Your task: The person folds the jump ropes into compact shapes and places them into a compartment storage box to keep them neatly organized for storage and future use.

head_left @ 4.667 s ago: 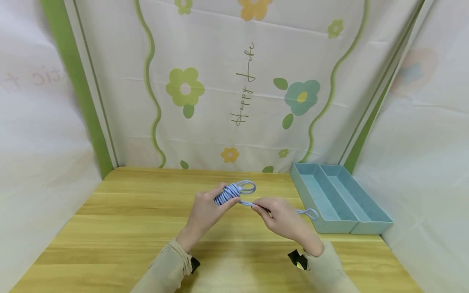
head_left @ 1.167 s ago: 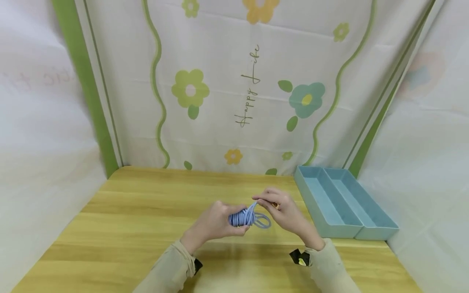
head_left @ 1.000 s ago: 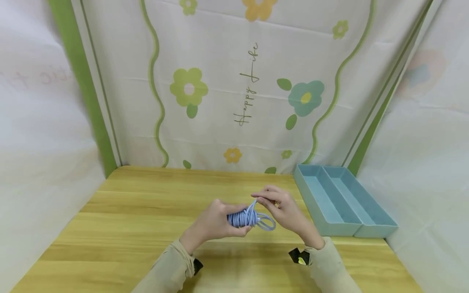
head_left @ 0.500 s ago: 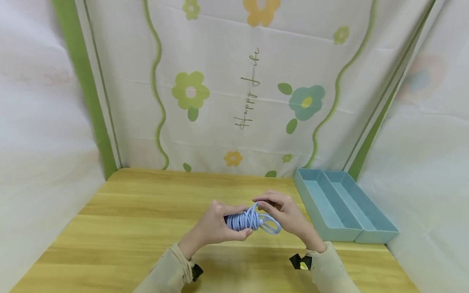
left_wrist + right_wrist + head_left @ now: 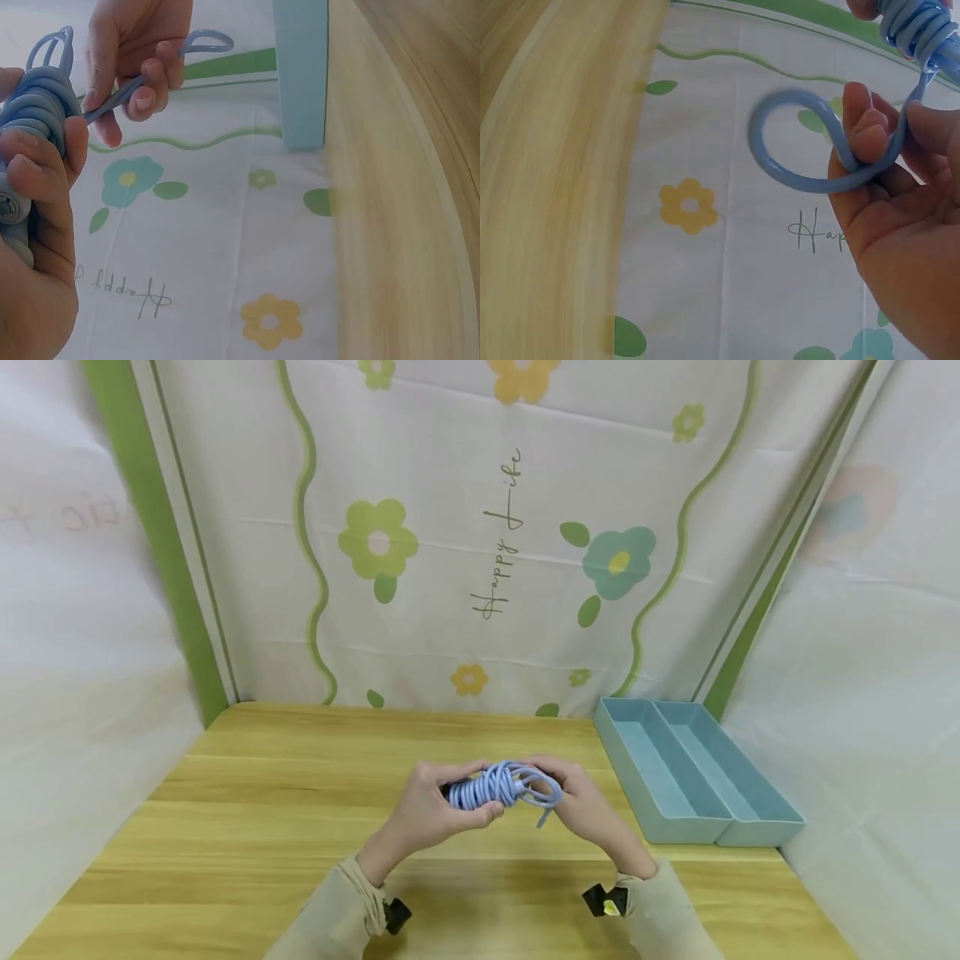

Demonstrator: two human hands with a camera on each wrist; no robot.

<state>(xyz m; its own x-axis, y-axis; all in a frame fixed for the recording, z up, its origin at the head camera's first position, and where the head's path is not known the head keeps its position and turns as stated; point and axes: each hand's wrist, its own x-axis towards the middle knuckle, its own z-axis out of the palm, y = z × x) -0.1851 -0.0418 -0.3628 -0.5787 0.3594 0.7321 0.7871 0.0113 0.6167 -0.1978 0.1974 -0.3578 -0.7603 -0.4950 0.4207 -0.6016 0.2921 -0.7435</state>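
A light blue cord [image 5: 483, 789] is wound in tight coils into a short bundle above the table. My left hand [image 5: 420, 806] grips the bundle's left part, thumb in front and fingers behind. In the left wrist view a round end piece [image 5: 9, 208] shows inside the grip. Cord loops stick out of the bundle's right end, with a short tail below. My right hand [image 5: 588, 810] is behind these loops. In the right wrist view its curled fingers and thumb hold a doubled strand [image 5: 900, 139] running from the coils, ending in a free loop [image 5: 802, 182].
Two light blue rectangular trays [image 5: 690, 832] stand side by side at the table's right back. A white flowered cloth [image 5: 450, 627] hangs behind the wooden table [image 5: 300, 777], with white cloth on both sides too.
The doubled strand, stretched out rightward at first, was carried up over the bundle and wrapped around it. My right hand has since gone down behind the bundle's right end. The left hand keeps its grip.
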